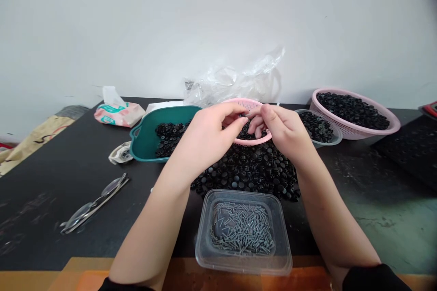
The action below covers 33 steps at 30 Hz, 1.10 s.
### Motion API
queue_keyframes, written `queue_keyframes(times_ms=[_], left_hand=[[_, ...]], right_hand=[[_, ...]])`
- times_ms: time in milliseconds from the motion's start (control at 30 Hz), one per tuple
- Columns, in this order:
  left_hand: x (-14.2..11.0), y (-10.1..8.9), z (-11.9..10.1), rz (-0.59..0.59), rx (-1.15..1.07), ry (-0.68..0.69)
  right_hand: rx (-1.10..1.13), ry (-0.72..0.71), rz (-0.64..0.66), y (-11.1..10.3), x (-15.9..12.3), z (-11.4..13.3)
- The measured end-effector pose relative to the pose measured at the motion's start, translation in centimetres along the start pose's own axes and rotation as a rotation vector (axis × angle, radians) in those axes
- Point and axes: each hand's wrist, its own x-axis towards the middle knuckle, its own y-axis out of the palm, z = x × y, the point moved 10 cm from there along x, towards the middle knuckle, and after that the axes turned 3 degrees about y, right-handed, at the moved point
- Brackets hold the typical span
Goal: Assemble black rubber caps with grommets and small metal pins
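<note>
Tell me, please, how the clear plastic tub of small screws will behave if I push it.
The clear plastic tub looks thin-walled and light, so it probably flexes slightly. The loose screws lie in a shallow layer, so they would likely slide around inside. Its wide, flat base suggests sliding rather than tipping.

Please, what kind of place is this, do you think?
Probably a small workshop or piecework assembly table: it shows a heap of small black round parts, a clear plastic tub of tiny screws, and a pink plastic basket filled with more black parts.
</note>
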Motion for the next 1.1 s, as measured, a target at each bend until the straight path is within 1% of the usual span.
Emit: queue_keyframes(times_ms=[33,100,167,233,300,400,600,800,900,1100], left_hand=[[0.1,0.0,0.4,-0.007,-0.038,-0.01],[0.3,0.0,0.9,-0.009,-0.065,-0.025],[0.4,0.0,1.2,-0.01,-0.045,-0.035],[0.3,0.0,1.1,-0.01,-0.013,-0.037],[0.2,0.1,0.8,0.0,0.002,-0.028],[0.1,0.1,0.4,0.007,-0.002,-0.009],[0.0,0.1,-0.8,0.029,0.034,0.048],[-0.2,0.3,-1.0,0.04,0.072,0.073],[-0.2,0.4,-1.1,0.055,0.078,0.079],[-0.3,0.4,-1.5,0.062,0.101,0.089]], right_hand=[[-0.042,0.058,0.036,0.6,0.5,-1.8],[-0.22,0.176,0.117,1.8,1.4,-5.7],[-0.308,0.223,0.218,3.1,1.9,-8.8],[-0.358,0.249,0.336,4.4,1.8,-10.9],[-0.391,0.261,0.431,5.2,1.3,-12.0],[-0.426,0.269,0.493,5.5,0.9,-12.1],[-0.439,0.284,0.506,5.6,1.0,-12.1],[-0.379,0.263,0.523,5.9,0.9,-11.8],[-0.342,0.251,0.518,5.8,0.8,-11.3],[-0.287,0.265,0.449,5.4,1.1,-11.2]])
